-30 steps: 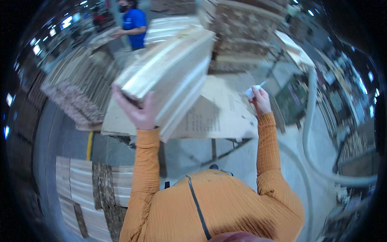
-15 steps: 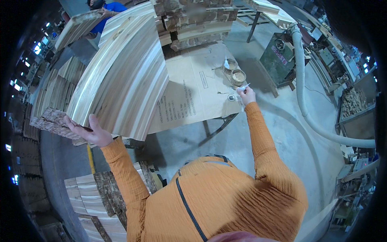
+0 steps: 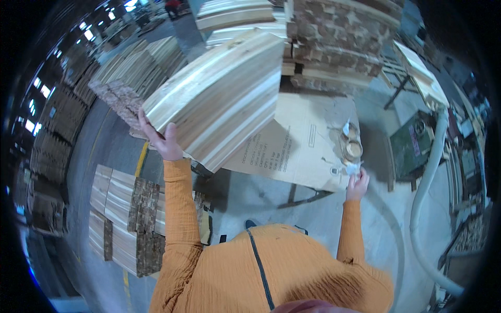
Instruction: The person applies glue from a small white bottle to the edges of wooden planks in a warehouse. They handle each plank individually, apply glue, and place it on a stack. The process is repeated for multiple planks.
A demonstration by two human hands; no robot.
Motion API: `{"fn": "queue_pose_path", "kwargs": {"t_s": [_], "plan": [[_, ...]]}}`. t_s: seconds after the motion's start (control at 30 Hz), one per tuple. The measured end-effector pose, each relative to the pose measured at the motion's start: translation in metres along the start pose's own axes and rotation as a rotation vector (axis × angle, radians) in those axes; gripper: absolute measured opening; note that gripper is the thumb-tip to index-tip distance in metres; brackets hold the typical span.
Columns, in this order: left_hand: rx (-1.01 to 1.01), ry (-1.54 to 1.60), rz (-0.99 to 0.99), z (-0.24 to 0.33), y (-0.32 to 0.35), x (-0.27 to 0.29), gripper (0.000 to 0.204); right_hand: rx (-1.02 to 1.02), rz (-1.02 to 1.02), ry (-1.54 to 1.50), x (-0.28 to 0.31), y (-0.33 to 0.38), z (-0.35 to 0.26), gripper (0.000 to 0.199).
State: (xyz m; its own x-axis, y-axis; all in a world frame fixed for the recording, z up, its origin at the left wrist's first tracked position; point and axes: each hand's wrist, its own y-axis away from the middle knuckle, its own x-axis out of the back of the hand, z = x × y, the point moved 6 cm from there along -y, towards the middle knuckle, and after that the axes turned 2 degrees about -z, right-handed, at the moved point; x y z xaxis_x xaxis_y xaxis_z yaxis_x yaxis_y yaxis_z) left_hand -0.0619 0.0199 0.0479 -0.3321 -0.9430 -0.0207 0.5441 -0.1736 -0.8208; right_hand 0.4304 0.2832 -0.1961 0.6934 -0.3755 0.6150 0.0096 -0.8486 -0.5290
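Observation:
My left hand (image 3: 163, 140) grips the lower left corner of a striped, curved-edge wooden panel (image 3: 224, 96), thumb on its face and fingers at its edge. The panel stands tilted above the cardboard-covered table (image 3: 297, 151). At the table's right front corner, the fingers of my right hand (image 3: 358, 186) are drawn together at a small whitish piece (image 3: 353, 168); its kind is too blurred to tell. Just beyond sit two round containers, the nearer one (image 3: 353, 151) with brownish contents. A thin white-tipped tool (image 3: 346, 128) leans at the farther container (image 3: 350, 131).
Stacked boards (image 3: 339, 47) rise behind the table. More panels (image 3: 138, 68) stand at the left, and others lie in a floor stack (image 3: 122, 208) at lower left. At right are a green machine (image 3: 415, 148) and a thick grey hose (image 3: 424, 208).
The view has swung left, shifting the scene rightward and down. The panel leans differently in my left hand. My right hand stays by the whitish piece. The person in blue is out of view.

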Motion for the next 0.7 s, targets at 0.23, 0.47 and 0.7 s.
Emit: {"fn": "queue_pose_path", "kwargs": {"t_s": [0.23, 0.47, 0.7], "plan": [[-0.139, 0.035, -0.019, 0.031, 0.03, -0.013, 0.089, -0.091, -0.587, -0.913, -0.053, -0.012, -0.137, 0.036], [-0.197, 0.05, -0.102, 0.057, 0.076, -0.02, 0.099, -0.347, -0.723, -1.46, -0.05, -0.058, -0.264, 0.069], [-0.292, -0.046, -0.152, 0.087, 0.117, -0.029, 0.104, -0.284, -0.641, -1.556, -0.021, -0.049, -0.284, 0.063]]}}
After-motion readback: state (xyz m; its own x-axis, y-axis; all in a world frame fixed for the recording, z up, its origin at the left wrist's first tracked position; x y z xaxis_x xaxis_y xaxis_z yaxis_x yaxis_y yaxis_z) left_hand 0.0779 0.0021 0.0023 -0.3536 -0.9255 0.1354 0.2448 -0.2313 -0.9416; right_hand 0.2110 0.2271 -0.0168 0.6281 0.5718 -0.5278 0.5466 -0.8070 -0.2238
